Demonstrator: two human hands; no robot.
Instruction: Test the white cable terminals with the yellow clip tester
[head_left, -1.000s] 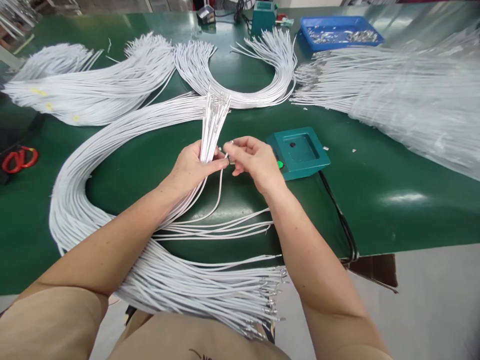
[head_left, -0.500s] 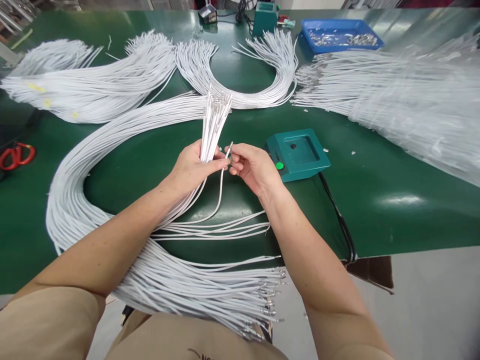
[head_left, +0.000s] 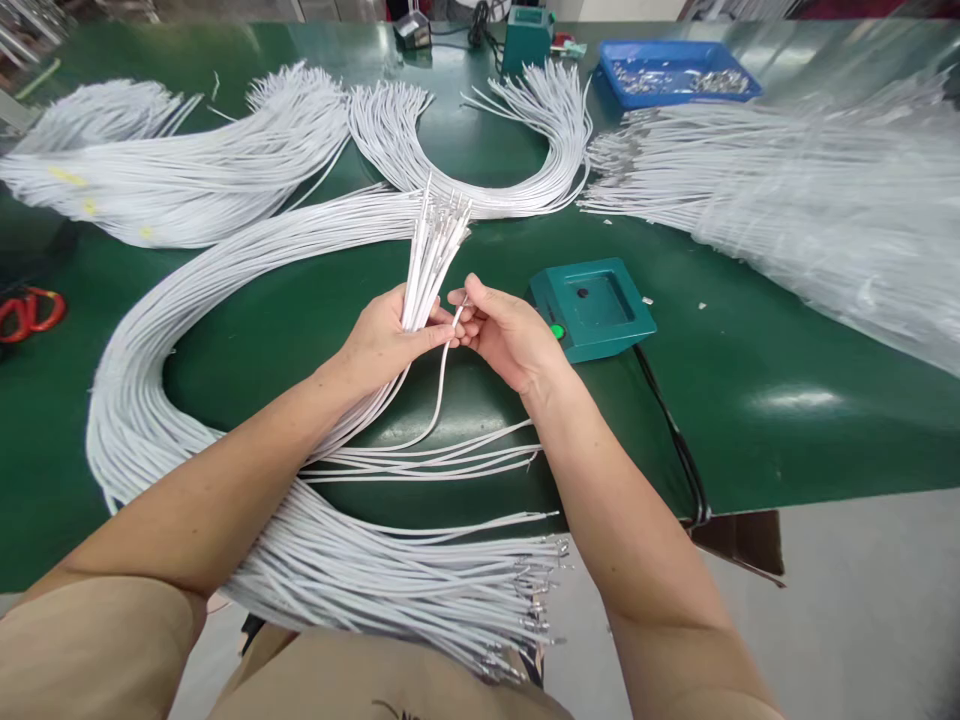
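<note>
My left hand (head_left: 386,345) is closed round a bundle of white wires (head_left: 429,265), whose ends stand up above the fist. One single white wire (head_left: 442,378) stands apart from the bundle, its upper end between my two hands. The left thumb presses against this wire. My right hand (head_left: 506,330) pinches the wire's tip between thumb and forefinger; a small metallic bit shows there, too small to make out. Below my forearms, a long curved bunch of white wires (head_left: 420,580) ends in metal terminals near the table's front edge.
A teal device with a green button (head_left: 592,310) sits right of my hands, its black cable (head_left: 675,440) running over the edge. More wire bundles (head_left: 187,180) lie behind. A blue tray (head_left: 679,98) holds small metal parts. Red-handled scissors (head_left: 31,312) lie left; bagged wires (head_left: 810,200) lie right.
My right thumb and forefinger have closed over the tip of the single wire, which showed above them before. The left hand keeps its hold on the bundle.
</note>
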